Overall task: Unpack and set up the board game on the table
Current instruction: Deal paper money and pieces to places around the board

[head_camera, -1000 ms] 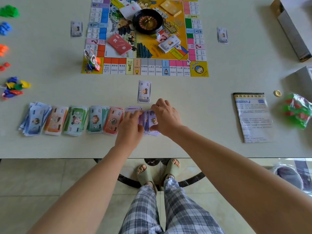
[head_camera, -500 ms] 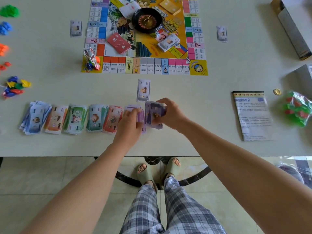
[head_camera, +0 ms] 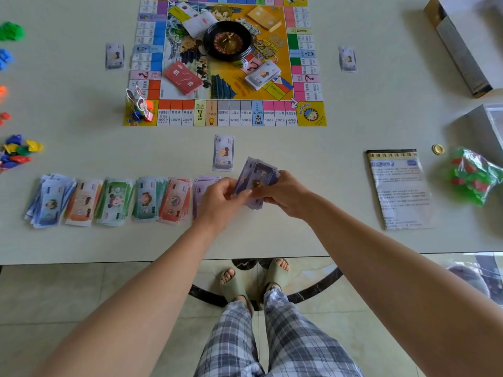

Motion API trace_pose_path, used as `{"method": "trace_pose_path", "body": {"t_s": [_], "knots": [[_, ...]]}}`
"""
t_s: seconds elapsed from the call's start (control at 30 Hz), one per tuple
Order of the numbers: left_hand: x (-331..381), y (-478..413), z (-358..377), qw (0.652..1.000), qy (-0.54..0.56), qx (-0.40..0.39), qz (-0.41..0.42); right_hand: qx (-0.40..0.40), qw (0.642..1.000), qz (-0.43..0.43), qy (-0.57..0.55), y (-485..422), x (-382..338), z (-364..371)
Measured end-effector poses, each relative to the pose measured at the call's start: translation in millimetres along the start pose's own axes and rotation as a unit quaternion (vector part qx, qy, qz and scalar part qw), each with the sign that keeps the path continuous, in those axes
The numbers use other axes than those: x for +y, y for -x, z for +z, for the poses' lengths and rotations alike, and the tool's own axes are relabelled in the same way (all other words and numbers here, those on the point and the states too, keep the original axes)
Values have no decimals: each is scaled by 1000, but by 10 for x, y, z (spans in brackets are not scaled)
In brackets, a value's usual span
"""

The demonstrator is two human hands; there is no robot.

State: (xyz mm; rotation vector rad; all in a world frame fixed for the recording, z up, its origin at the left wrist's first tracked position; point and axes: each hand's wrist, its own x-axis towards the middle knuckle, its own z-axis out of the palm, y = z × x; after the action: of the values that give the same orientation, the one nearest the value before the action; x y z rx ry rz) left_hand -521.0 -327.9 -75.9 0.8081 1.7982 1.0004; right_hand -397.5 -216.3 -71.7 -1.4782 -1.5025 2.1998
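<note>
My right grip (head_camera: 285, 198) is curled round a stack of purple notes (head_camera: 257, 176), holding it tilted and slightly fanned. My left grip (head_camera: 217, 198) pinches the stack's lower left edge between thumb and fingers. Both hold it low over the pale table (head_camera: 326, 235), near the front edge.

To the left lies a row of note piles (head_camera: 109, 200): blue, orange, green, teal and red, plus a purple pile partly hidden behind my left grip. A single note (head_camera: 223, 153) lies flat just beyond my hands.

Farther back, the board (head_camera: 272, 114) lies open. It carries a black wheel (head_camera: 227, 40), a red deck (head_camera: 183, 77) and pawns (head_camera: 140, 104) on its near left corner.

Coloured plastic pieces (head_camera: 17, 152) sit at the left edge. On the right are a leaflet (head_camera: 397, 189), a gold coin (head_camera: 438, 149), a green bag (head_camera: 473, 176) and an open box (head_camera: 462, 42). Below the table is a tiled floor (head_camera: 68, 295).
</note>
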Motion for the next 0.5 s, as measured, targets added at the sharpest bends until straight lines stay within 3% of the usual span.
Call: {"method": "trace_pose_path", "body": {"t_s": [0.13,0.23,0.33,0.5], "knots": [[47,-93,-11,985,-141,58,86,-25,996,-58,67,74,-65,-190],[182,-155,-24,932,-288,89,200,61,976,-121,170,77,-84,-344],[271,-207,82,879,-368,90,291,108,937,-203,263,12,-35,-399],[145,-235,353,888,-395,59,229,153,916,-212,305,-71,210,-447]]}}
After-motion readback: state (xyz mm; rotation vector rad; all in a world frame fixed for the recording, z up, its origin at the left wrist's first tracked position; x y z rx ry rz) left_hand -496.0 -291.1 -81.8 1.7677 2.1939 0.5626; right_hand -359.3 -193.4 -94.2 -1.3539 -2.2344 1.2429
